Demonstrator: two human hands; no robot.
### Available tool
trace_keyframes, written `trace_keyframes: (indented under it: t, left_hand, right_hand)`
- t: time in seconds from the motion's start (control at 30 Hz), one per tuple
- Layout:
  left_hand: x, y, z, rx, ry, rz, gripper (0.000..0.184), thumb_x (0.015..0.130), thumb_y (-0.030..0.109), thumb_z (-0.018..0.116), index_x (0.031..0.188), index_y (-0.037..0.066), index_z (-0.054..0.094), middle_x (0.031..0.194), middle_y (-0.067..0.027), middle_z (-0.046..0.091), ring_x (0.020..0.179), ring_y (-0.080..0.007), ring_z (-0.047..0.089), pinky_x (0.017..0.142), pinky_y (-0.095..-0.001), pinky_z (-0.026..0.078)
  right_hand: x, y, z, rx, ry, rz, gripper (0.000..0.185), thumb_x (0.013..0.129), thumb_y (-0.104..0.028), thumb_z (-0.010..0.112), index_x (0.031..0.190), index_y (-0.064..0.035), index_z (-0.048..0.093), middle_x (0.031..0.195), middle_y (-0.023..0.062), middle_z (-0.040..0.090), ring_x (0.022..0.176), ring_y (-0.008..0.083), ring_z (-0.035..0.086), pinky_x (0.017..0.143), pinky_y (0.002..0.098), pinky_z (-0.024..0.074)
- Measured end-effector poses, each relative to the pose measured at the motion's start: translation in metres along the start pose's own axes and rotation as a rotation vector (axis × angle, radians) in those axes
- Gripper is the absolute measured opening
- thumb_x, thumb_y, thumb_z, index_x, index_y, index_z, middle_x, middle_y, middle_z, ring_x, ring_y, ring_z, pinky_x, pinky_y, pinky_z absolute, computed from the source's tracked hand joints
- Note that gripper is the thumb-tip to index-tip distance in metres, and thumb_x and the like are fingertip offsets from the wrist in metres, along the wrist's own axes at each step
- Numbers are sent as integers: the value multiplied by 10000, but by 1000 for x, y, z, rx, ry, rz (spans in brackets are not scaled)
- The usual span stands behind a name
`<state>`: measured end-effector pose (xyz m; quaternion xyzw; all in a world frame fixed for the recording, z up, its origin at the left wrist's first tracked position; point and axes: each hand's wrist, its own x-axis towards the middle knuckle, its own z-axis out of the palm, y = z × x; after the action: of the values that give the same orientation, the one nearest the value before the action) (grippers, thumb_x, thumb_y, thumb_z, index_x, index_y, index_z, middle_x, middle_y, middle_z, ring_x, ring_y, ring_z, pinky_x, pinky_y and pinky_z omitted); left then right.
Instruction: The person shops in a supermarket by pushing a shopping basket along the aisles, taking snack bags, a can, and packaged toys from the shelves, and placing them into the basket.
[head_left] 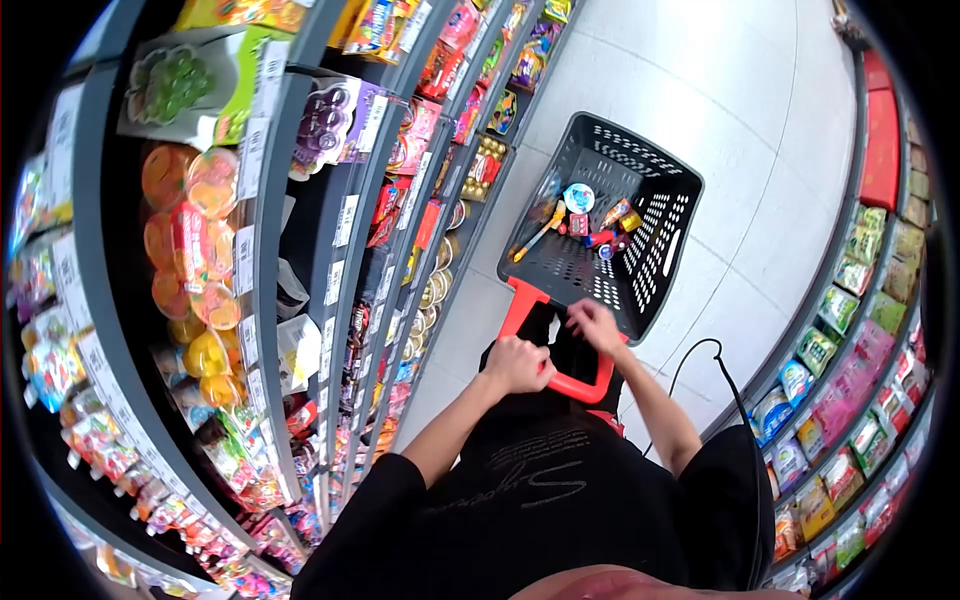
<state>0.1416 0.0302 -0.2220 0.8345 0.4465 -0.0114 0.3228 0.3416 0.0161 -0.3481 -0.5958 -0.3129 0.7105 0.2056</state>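
A black shopping basket [580,285] with slotted walls stands on the floor in front of me, its red handle [572,389] reaching back toward my body. My left hand [519,365] is wrapped round the left part of that handle. Over the handle's right side, close to the basket's near rim, hovers my right hand [594,324], fingers loosely bent and slightly apart, with nothing visible in them. Inside the basket lie a round tub [578,198] with a blue and white lid, a long orange stick-shaped pack [538,232] and several small colourful packs [605,238].
Tall shelves [262,150] of sweets and jelly cups line my left side. Fruit-shaped jelly packs [190,235] hang at the shelf front. On the right, another shelf holds bagged snacks [815,350]. Pale floor tiles [740,130] run between them. A black cable [722,362] loops beside my right arm.
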Motion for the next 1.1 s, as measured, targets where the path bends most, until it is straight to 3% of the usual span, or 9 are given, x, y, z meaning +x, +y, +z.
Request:
trace_keyframes:
  t: [0.07, 0.23, 0.37, 0.53, 0.57, 0.63, 0.7, 0.77, 1.1]
  left_hand:
    - [20, -1, -8, 5, 23, -9, 251, 742, 290, 613, 593, 95, 666, 528, -150, 611, 484, -327, 627, 506, -434, 524]
    - [70, -5, -20, 35, 124, 60, 300, 771, 300, 583, 593, 75, 667, 594, -178, 642, 564, -353, 657, 566, -467, 538]
    - [115, -4, -35, 34, 109, 70, 326, 772, 290, 565, 574, 47, 650, 617, -191, 646, 616, -373, 664, 613, -482, 531]
    - [153, 4, -51, 48, 168, 132, 352, 762, 318, 568, 603, 20, 667, 652, -205, 658, 655, -370, 677, 642, -474, 537]
    - [161, 7, -53, 33, 196, 125, 352, 762, 318, 568, 603, 20, 667, 652, -205, 658, 655, -370, 677, 642, -474, 537]
    - [176, 11, -62, 50, 83, 136, 377, 775, 347, 553, 655, 22, 702, 712, -208, 685, 707, -356, 694, 698, -467, 546]
    - [189, 11, -64, 61, 107, 184, 383, 765, 339, 547, 647, 9, 700, 701, -201, 685, 679, -355, 691, 663, -457, 545]
    - [203, 9, -66, 32, 108, 194, 381, 764, 330, 540, 637, 6, 697, 693, -200, 683, 674, -357, 690, 651, -454, 545]
    - [240, 7, -76, -92, 98, 285, 390, 780, 321, 530, 619, 1, 684, 640, -197, 664, 612, -363, 666, 622, -470, 531]
  right_hand:
    - [-41, -32, 9, 3, -58, -13, 344, 990, -319, 546, 976, 6, 658, 781, 85, 698, 692, 153, 662, 661, 306, 525]
    - [-90, -96, 2, -465, 228, -124, 505, 1006, -447, 442, 862, -33, 693, 682, 231, 638, 710, 416, 654, 668, 461, 495]
    - [-69, -100, -23, -686, 276, -296, 502, 1007, -416, 439, 849, -10, 689, 691, 258, 627, 706, 451, 631, 662, 501, 477]
    - [-43, -112, -61, -595, 149, -362, 565, 1028, -390, 357, 733, 43, 569, 600, 190, 564, 550, 290, 586, 583, 417, 451]
    - [-40, -113, -70, -544, 136, -297, 547, 1022, -394, 355, 734, 29, 549, 591, 134, 541, 537, 237, 553, 558, 385, 433]
    - [-36, -122, -86, -517, 52, -300, 501, 991, -387, 464, 738, 29, 583, 615, 175, 567, 569, 313, 567, 604, 409, 455]
    - [-32, -134, -93, -577, 44, -404, 368, 906, -307, 616, 805, 46, 595, 614, 160, 558, 558, 257, 541, 593, 399, 447]
    - [-30, -151, -99, -692, 31, -413, 312, 843, -262, 691, 783, 16, 561, 612, 68, 500, 568, 155, 453, 558, 350, 415]
    - [-18, -171, -123, -719, 160, -245, 235, 834, -191, 699, 861, 34, 637, 630, 111, 565, 601, 151, 483, 603, 363, 455]
